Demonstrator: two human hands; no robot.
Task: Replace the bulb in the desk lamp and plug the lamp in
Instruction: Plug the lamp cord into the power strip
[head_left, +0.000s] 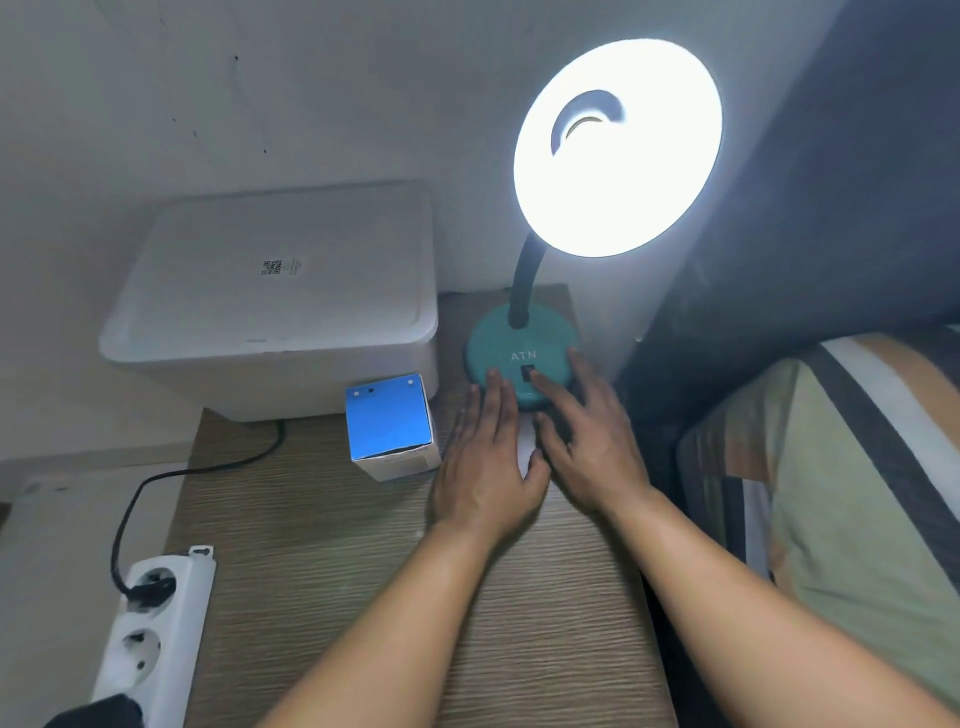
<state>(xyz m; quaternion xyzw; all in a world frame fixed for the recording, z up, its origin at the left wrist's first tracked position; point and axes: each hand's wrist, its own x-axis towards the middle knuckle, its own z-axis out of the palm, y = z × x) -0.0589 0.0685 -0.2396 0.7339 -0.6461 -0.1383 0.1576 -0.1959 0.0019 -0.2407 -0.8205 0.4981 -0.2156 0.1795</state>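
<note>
On the counter (363, 571), a plug (150, 592) sits in the power strip (156, 639) by a blue box (389, 426), while the left hand (483, 467), grip flat and empty, steadies the lit lamp's base (498, 343) and the right hand (587, 441), fingers spread and empty, reaches its switch (527, 373).

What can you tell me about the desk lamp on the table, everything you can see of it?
The desk lamp has a round teal base, plastic by its look, marked ATN, with a small dark switch at the front. A black bendable neck rises from the base to a round shade turned toward the camera, glowing bright white. It stands at the far right of the wooden table, by the wall. The left hand and right hand rest their fingers on the base.
</note>
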